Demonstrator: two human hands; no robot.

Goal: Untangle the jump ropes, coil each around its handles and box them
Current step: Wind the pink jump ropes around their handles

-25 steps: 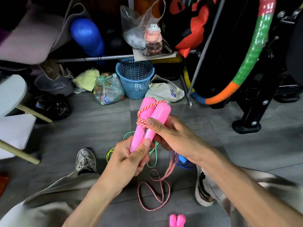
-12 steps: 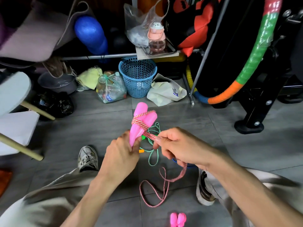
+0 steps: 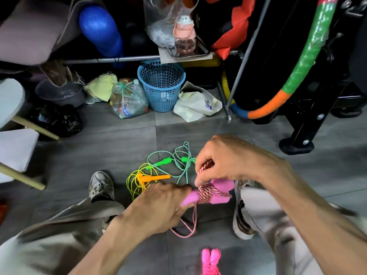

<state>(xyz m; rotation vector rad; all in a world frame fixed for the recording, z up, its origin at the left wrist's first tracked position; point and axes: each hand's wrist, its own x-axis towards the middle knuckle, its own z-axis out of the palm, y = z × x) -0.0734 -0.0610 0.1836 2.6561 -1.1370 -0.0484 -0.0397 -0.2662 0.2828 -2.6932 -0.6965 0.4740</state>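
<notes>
Several turns now wrap the pink handles (image 3: pixel 210 192), lowered since a second ago.
Left hand (image 3: pixel 158 207) grips handles; right hand (image 3: pixel 224 163) pinches rope (image 3: pixel 202 170); coiling nearly done.

Grey floor tiles (image 3: pixel 119 147) are seen underfoot. On them are laid a green jump rope (image 3: pixel 172 159), a yellow-and-orange one (image 3: pixel 145 179) and a blue basket (image 3: pixel 161 86).

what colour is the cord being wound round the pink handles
The cord is red-and-white twisted stripe, seen in the head view, the only one.
</notes>
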